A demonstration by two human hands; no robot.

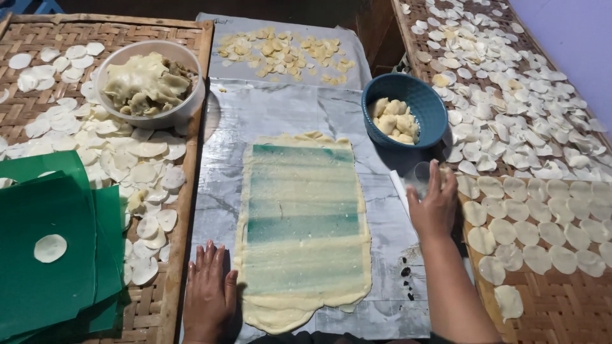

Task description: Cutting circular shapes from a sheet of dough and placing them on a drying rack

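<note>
Two hands – left hand (209, 290) spread flat beside dough sheet (303, 229), right hand (435, 204) gripping clear cup (419, 177)

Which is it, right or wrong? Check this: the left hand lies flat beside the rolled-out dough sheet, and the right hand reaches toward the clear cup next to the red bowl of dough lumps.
Wrong in one respect: the bowl of dough lumps is blue, not red, as the head view shows. The left hand does lie flat beside the dough sheet, and the right hand is at the clear cup.

A pale lilac wall (583, 44) rises at far right. Dark shadowed floor (287, 9) lies beyond, with blue furniture slats (32, 6) far left, under even light.
</note>
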